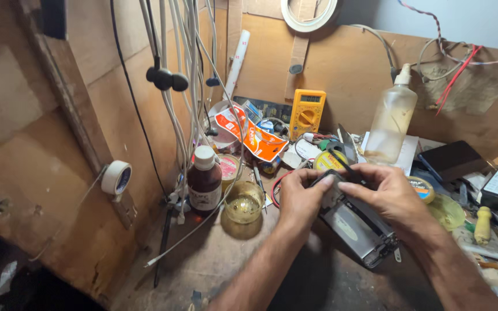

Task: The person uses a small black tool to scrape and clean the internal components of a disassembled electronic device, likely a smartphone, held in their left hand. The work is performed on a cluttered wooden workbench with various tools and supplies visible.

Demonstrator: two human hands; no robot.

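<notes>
An opened phone body, grey metal with its insides showing, lies tilted on the dark workbench. My left hand grips its upper end, thumb and fingers curled over the edge. My right hand is on the same end and pinches a thin dark tool whose tip points up and left. The two hands nearly touch above the phone.
A brown bottle and a small glass of yellowish liquid stand left of my hands. Behind are a yellow multimeter, a clear pump bottle and a solder reel. White cables hang at left. Tools and phones crowd the right.
</notes>
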